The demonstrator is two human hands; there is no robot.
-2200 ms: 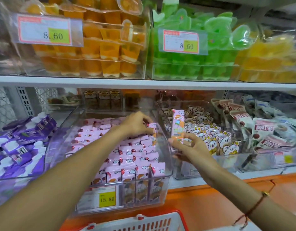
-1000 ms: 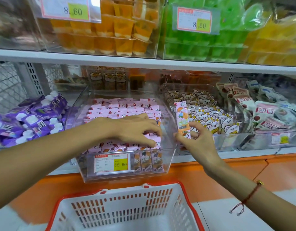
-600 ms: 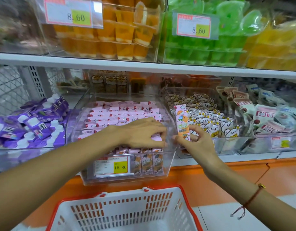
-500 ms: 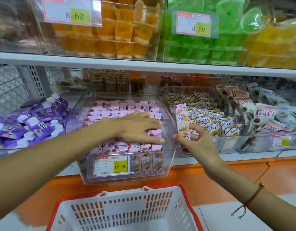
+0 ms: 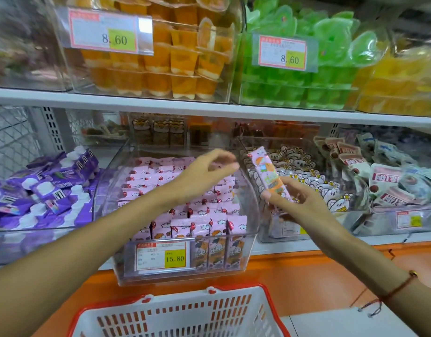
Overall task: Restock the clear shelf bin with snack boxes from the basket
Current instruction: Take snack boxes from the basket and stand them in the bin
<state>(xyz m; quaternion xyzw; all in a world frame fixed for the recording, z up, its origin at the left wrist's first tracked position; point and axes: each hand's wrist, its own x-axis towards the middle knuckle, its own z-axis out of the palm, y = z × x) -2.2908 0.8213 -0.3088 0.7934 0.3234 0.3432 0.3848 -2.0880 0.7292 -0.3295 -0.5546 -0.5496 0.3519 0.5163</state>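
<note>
Lifted off the rows of pink snack boxes (image 5: 185, 203) within the last half second: left hand (image 5: 204, 173), flat on the packs a moment before, now raised above them over the clear shelf bin (image 5: 127, 273), fingers loosely curled toward the thumb and gripping nothing. Held just to the right of that hand: one slim pink-and-orange snack box (image 5: 270, 176), tilted with its top leaning left, pinched near its lower end by the right hand (image 5: 297, 203), fingers and thumb closed around it. Carried a little higher and closer to the left hand than a second earlier, when kept low against the bin's right wall. Read as pressing and levelling finished, with the left hand freed to receive the box or steer it in. Left very full below the left hand, packs standing upright right up to the front wall behind the 15.80 price tag (image 5: 161, 256), so any slot likely tight. Seen nearest the body, under both forearms: red-and-white basket (image 5: 175, 310), contents out of view, so remaining stock impossible to judge.
</note>
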